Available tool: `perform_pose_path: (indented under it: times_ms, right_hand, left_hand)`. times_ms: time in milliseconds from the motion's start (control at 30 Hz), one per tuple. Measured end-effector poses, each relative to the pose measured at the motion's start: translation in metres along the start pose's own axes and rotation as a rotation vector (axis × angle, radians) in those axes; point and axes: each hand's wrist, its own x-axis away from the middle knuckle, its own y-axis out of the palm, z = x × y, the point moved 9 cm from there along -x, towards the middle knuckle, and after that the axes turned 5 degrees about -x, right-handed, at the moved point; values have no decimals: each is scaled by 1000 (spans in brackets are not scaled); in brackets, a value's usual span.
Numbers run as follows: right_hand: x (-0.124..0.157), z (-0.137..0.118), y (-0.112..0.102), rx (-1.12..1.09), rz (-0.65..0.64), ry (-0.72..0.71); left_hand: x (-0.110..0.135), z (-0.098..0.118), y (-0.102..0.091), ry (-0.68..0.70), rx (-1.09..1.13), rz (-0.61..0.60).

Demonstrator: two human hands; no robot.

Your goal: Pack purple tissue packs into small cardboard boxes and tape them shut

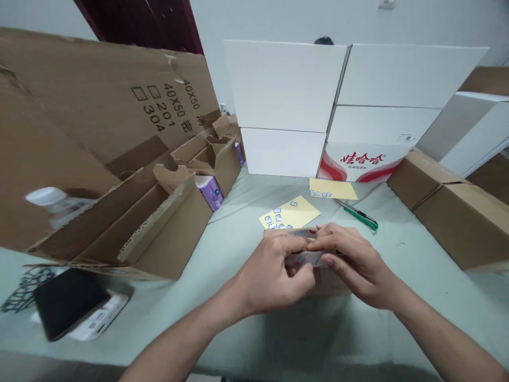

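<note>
- My left hand [270, 276] and right hand [353, 262] are together, both pinching a shiny strip [306, 259] against a small carton [330, 284], in front of me.
- A yellow card [290, 213] lies just ahead, a green cutter [363, 220] nearby.

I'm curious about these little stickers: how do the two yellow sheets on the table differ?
The nearer yellow sheet lies just beyond the left hand, while the farther yellow sheet sits by the white cartons. The nearer sheet's small stickers are scattered across it, while the farther sheet's stickers run in a row near its lower edge. Both are pale yellow and lie flat on the pale green table cover.
</note>
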Motion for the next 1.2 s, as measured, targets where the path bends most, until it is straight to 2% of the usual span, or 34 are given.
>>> perform_pose_path:
  times_ms: [167, 367, 667, 767, 933, 1133, 1200]
  right_hand:
    - [-1, 1, -2, -4, 11, 0]
    - [-1, -1, -3, 25, 32, -23]
    - [-4, -12, -2, 121, 69, -86]
    - [-3, -10, -3, 107, 67, -70]
    - [-2, -8, -4, 105, 69, -77]
    - [-1, -7, -3, 108, 69, -67]
    - [1, -1, -6, 76, 90, -22]
  left_hand:
    - [0, -1, 1, 32, 40, 40]
    - [-1, -9, 5, -35, 16, 52]
    - [1, -1, 4, 62, -1, 167]
    - [1, -1, 6, 77, 8, 146]
    - [0, -8, 9, 19, 9, 114]
    - [1, -7, 7, 71, -6, 147]
    - [2, -7, 4, 99, 7, 152]
